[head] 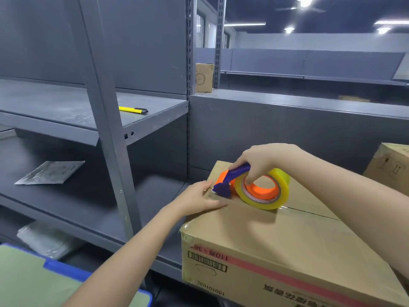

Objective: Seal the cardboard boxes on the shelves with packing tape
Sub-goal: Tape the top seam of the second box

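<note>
A large cardboard box (276,244) fills the lower right, its top flaps closed with a seam running across. On its top sits a tape dispenser (250,187) with a purple handle, orange core and a yellow roll of clear tape. My right hand (263,160) grips the dispenser from above, fingers curled through the roll's core. The cutter end lies at the box's left top edge. My left hand (199,198) lies flat on the box's left edge beside the cutter, fingers straight, pressing the tape end.
Grey metal shelving (106,120) stands to the left, with a yellow utility knife (134,110) on the upper shelf and a grey pouch (51,172) on the one below. Another box (391,167) stands at the right, a small one (204,77) farther back. A blue-rimmed bin (55,265) is at bottom left.
</note>
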`<act>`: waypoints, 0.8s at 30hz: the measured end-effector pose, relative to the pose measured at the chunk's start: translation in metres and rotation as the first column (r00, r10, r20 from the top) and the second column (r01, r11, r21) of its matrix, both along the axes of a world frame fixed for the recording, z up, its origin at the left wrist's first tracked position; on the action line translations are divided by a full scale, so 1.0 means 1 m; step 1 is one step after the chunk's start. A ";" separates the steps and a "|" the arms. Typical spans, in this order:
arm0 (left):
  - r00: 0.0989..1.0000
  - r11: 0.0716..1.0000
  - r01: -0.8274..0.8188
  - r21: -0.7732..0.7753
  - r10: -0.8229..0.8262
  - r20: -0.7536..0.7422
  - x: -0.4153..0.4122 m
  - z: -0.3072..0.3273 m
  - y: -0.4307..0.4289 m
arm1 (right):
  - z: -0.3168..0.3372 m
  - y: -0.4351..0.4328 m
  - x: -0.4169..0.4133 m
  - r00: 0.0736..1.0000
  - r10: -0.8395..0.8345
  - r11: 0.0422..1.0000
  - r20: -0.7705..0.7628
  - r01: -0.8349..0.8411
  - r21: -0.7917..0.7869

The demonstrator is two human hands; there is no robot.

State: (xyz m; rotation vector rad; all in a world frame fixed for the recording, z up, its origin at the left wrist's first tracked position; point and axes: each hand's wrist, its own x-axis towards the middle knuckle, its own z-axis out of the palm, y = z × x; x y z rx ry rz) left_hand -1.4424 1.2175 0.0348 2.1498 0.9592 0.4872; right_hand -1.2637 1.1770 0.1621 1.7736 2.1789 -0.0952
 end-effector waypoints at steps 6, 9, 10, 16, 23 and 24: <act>0.993 0.999 -0.029 -0.043 0.023 -0.119 0.000 -0.005 0.004 | 0.000 -0.003 0.001 0.984 0.051 0.992 0.171 -0.069 0.101; 0.988 0.997 -0.048 -0.055 0.039 -0.153 -0.001 -0.006 0.006 | 0.001 -0.007 0.008 0.990 0.076 0.988 0.122 -0.091 0.123; 0.986 0.998 -0.044 -0.053 0.035 -0.161 -0.002 -0.006 0.007 | 0.000 -0.008 0.009 0.990 0.082 0.986 0.119 -0.098 0.134; 0.984 0.998 -0.026 -0.049 0.017 -0.178 -0.003 -0.002 0.003 | 0.004 -0.011 0.019 0.994 0.107 0.991 0.033 -0.109 0.079; 0.962 0.993 -0.114 -0.040 0.101 -0.254 -0.003 0.005 -0.004 | 0.007 -0.016 0.042 0.996 0.077 0.997 -0.039 -0.077 0.010; 0.957 0.991 -0.131 -0.039 0.116 -0.265 -0.003 0.006 -0.004 | 0.010 -0.021 0.052 0.998 0.055 0.998 -0.037 -0.055 0.000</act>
